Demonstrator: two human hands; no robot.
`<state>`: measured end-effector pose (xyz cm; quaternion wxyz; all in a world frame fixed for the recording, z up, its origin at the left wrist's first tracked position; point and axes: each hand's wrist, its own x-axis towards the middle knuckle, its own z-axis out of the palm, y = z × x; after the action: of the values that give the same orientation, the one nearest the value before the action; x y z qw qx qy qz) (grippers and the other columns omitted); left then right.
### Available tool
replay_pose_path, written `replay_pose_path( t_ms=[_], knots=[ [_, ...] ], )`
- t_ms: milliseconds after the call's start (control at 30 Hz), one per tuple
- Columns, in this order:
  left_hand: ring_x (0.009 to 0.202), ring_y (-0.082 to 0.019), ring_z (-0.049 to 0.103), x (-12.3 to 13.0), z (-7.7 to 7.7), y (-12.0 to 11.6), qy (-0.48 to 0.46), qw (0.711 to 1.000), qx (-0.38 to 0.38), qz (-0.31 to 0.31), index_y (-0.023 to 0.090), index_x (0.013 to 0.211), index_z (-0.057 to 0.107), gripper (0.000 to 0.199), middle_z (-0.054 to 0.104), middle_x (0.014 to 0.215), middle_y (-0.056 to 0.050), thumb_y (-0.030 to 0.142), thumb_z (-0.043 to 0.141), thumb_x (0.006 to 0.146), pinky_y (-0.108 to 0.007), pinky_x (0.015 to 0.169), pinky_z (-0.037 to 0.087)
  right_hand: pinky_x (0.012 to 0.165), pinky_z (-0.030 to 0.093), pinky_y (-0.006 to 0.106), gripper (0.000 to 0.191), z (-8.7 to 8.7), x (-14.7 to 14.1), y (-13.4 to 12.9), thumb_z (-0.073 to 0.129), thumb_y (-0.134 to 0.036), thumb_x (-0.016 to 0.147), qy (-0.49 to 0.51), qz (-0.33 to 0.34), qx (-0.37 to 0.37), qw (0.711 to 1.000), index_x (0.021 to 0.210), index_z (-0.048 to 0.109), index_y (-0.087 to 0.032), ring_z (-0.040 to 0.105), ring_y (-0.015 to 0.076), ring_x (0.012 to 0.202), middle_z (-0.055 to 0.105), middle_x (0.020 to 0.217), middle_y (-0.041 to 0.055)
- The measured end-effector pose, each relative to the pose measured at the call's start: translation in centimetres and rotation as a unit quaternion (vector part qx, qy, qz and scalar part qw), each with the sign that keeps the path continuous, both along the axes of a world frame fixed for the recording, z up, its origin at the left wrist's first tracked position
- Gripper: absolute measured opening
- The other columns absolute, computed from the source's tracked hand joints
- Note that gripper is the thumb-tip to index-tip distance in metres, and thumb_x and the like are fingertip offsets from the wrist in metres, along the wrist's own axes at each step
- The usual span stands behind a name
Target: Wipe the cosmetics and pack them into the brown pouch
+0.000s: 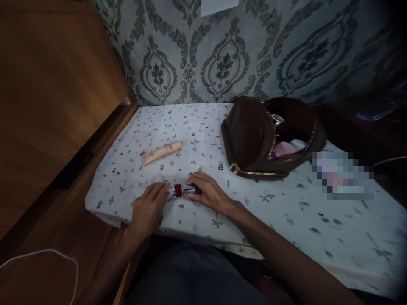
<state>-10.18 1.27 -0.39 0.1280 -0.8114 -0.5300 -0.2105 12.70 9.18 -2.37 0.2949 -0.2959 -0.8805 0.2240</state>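
Observation:
A slim red-and-silver cosmetic tube (178,190) with a dark right end lies crosswise between my two hands, just over the cloth near the front edge. I cannot make out its exact kind. My left hand (149,207) closes over its left end and hides that part. The fingers and thumb of my right hand (205,191) grip the dark end. Beyond my left hand, a peach squeeze tube (161,153) lies flat on the cloth, apart from both hands.
A brown zippered bag (251,135) stands unzipped at the right, with a pink item (284,149) and a white one inside. A patterned cloth (197,127) covers the table. Wooden furniture (57,63) borders the left, and a patterned wall (222,55) closes off the back.

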Motion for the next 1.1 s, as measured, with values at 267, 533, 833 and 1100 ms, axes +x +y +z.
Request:
replay_pose_path(
  t_ms=[267,533,833,1100],
  knots=[
    [0.102,-0.02,0.068,-5.6,-0.5,-1.7,-0.122,0.99,-0.043,0.047,0.02,0.119,0.064,0.029,0.072,0.112,-0.007,0.031,0.044,0.101,-0.035,0.09,0.057,0.082,0.049,0.039,0.03,-0.2,0.2,0.2,0.068,-0.038,0.088,-0.006,0.008,-0.026,1.0,0.11,0.062,-0.018,0.059,0.0243,0.091,0.066,0.097,0.0082],
    [0.103,-0.023,0.068,-3.6,0.2,-0.7,0.012,0.999,0.031,0.026,0.019,0.103,0.069,0.024,0.075,0.098,-0.007,0.025,0.046,0.099,-0.035,0.083,0.054,0.083,0.049,0.04,0.033,-0.4,0.4,0.4,0.063,-0.044,0.09,-0.007,0.031,-0.026,0.999,0.109,0.064,-0.017,0.057,0.025,0.094,0.063,0.096,0.0092],
    [0.097,-0.026,0.066,2.8,1.0,1.6,0.077,0.991,-0.078,-0.074,0.012,0.125,0.054,0.034,0.071,0.104,-0.011,0.032,0.05,0.098,-0.043,0.086,0.045,0.076,0.046,0.036,0.027,-0.4,-0.1,0.2,0.057,-0.044,0.094,0.019,0.025,0.061,0.998,0.095,0.063,-0.017,0.054,0.0225,0.084,0.063,0.088,0.0082],
    [0.104,-0.028,0.062,-1.4,1.2,0.9,0.018,0.982,-0.183,-0.028,0.018,0.129,0.049,0.041,0.066,0.115,-0.012,0.032,0.058,0.092,-0.04,0.089,0.047,0.079,0.046,0.037,0.018,1.1,0.8,0.3,0.056,-0.031,0.096,0.018,-0.008,0.179,0.984,0.105,0.064,-0.018,0.055,0.0231,0.089,0.066,0.099,0.0098]
  ],
)
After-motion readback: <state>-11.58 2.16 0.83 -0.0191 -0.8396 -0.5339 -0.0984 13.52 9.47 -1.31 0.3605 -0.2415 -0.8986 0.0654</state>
